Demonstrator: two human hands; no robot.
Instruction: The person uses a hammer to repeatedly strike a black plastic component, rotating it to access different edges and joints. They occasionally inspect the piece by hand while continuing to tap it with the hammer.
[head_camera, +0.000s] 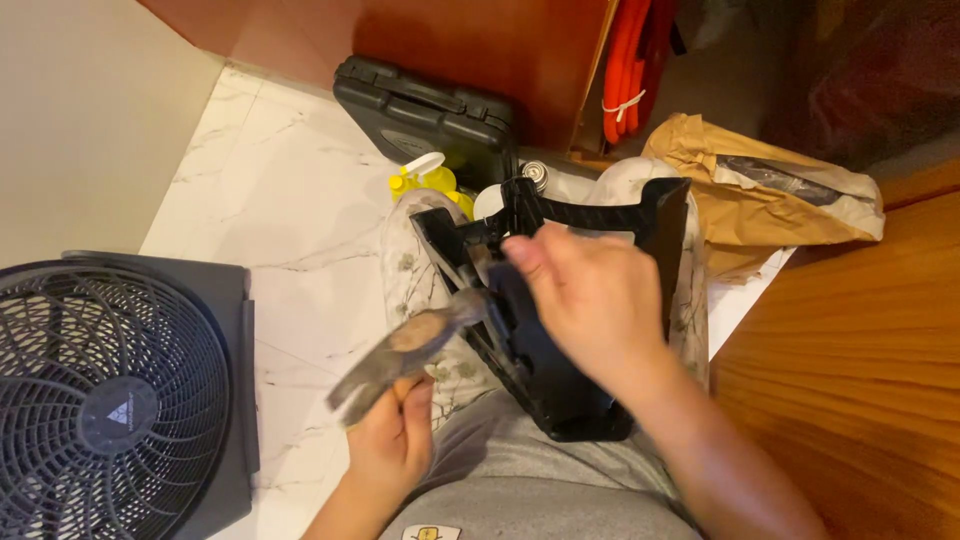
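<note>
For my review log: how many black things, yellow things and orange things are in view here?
Black: 3, the frame part under the right hand, the carry case, the fan
Yellow: 1, a spray bottle
Orange: 1, a coiled hose
Total: 5

A black plastic frame (560, 300) is seen over grey trousers (520, 480). A black fan (110, 400) and a black case (425, 110) are noted on white, grey-veined marble floor (290, 200). A yellow spray bottle (430, 182), orange hose (630, 60) and brown paper bag (730, 190) are recorded.
</note>
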